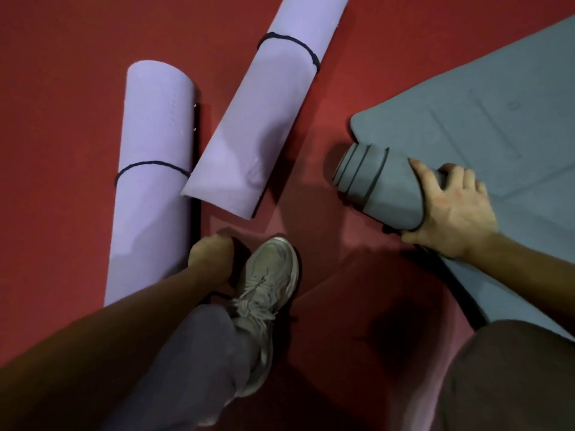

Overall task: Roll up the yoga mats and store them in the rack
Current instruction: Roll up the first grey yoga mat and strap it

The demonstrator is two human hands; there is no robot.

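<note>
A grey yoga mat [504, 98] lies at the right, partly rolled from its near end. My right hand [451, 206] grips the rolled part [379, 185], fingers over the top and thumb at its near side. Two purple mats lie rolled on the red floor, each tied with a thin black band: one at the left [152, 169], one slanted in the middle [264, 119]. My left hand [211, 256] is curled in a fist on the floor beside my shoe and seems to hold a thin black band [217, 294]; its fingers are hidden.
My pale sneaker [267, 281] and trouser leg stand on the red floor [62, 88] between the purple rolls and the grey mat. My other knee shows at the bottom right. No rack is in view.
</note>
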